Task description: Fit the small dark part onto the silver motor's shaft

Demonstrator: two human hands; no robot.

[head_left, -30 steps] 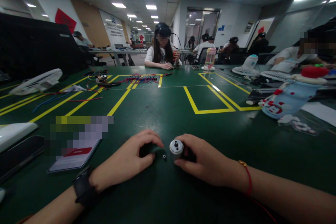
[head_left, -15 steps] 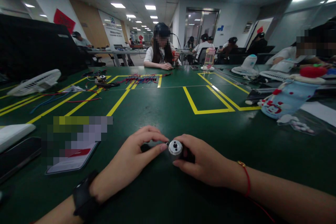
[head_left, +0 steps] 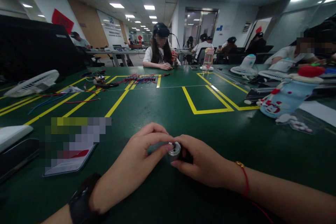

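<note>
My right hand (head_left: 198, 159) is wrapped around a short silver metal cylinder (head_left: 173, 154), which stands upright over the green table and looks like a small motor. Dark holes show in its round top face. The thumb and index finger of my left hand (head_left: 147, 150) are pinched together at the top face, covering its upper left part. Whatever those fingertips hold, if anything, is too small and hidden to make out.
A phone (head_left: 70, 162) lies left of my left hand, beside a black slab (head_left: 19, 157). A blue cup (head_left: 286, 98) and a small plastic bag (head_left: 296, 124) stand at right. Wires (head_left: 141, 78) and a white fan (head_left: 35, 83) lie farther off. A person sits opposite.
My left fingertips have moved right, from beside the cylinder onto its top face. A tiny dark thing showed at them before. My right hand keeps its hold.
</note>
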